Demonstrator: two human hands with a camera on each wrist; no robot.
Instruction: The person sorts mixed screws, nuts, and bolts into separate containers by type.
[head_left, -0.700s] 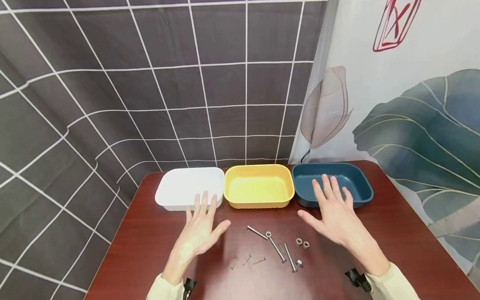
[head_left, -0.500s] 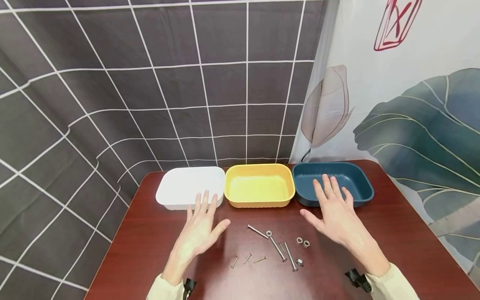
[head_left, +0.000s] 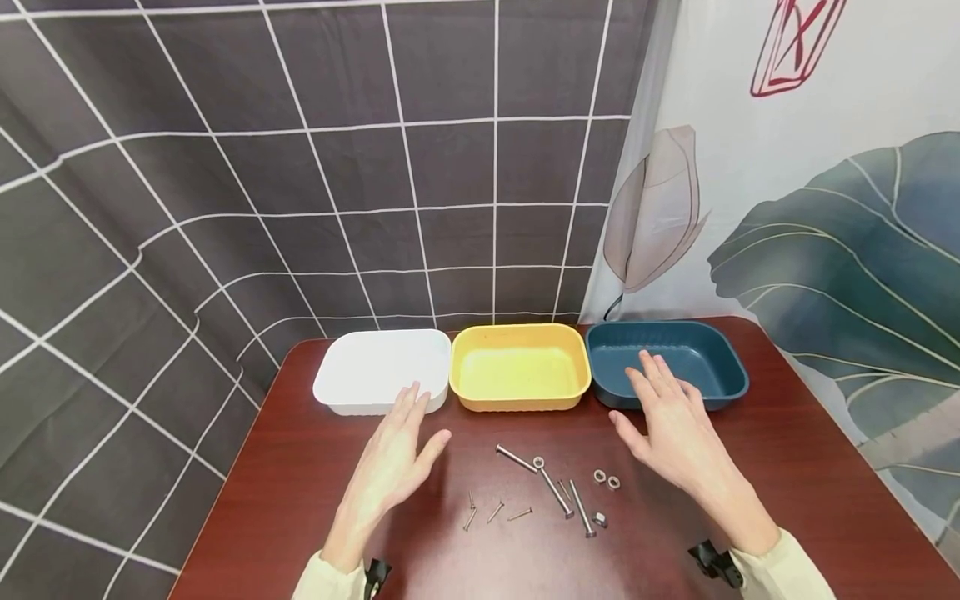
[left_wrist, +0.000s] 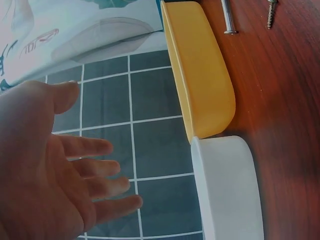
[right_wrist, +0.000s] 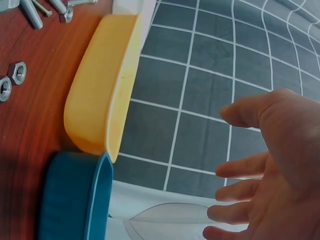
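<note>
My left hand hovers over the table with fingers extended and thumb apart, its fingertips overlapping the front edge of the white tray in the head view. My right hand is held likewise, fingertips in front of the dark blue tray. Neither holds anything. Between the hands lie bolts, small screws and several nuts. Two nuts show side by side in the right wrist view. A yellow tray stands between the other two trays.
The three trays form a row along the back of the reddish-brown table. Behind them hangs a dark curtain with white grid lines. A pale curtain with leaf prints hangs at the right.
Both hands have drawn their fingers closer together and tilted slightly, staying over nearly the same spots. The view has shifted a little; trays and hardware keep their places.
</note>
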